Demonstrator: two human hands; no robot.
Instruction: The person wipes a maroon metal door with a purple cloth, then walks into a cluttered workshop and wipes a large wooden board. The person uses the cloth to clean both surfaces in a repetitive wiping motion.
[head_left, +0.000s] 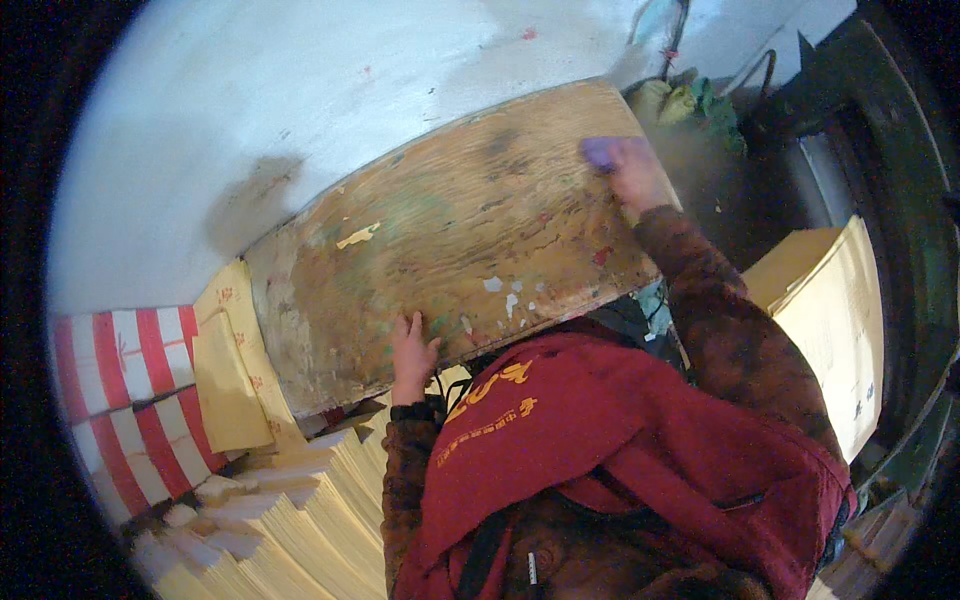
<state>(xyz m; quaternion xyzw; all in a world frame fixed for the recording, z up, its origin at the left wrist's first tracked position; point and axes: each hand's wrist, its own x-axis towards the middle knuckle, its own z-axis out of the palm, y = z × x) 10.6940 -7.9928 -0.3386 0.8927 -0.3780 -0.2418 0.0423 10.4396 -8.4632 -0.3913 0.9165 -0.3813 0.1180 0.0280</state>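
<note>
A worn wooden tabletop (450, 225), stained and flecked with paint, spans the view in front of me. At its right end my right hand (637, 178) presses a purple cloth or sponge (598, 152) onto the wood; the hand is slightly blurred. My left hand (412, 358) lies at the near edge of the tabletop, fingers apart, with nothing in it. Small pale patches (512, 300) mark the wood near the front edge. A scrap of yellowish paper or bare wood (358, 235) shows left of the middle.
Tall stacks of yellowish paper (322, 517) stand at lower left, close to my left arm. Red-and-white striped bundles (142, 352) sit against the white wall (225, 112). Yellow paper packets (232, 375) adjoin the table's left end. At right stands a cardboard box (832, 330).
</note>
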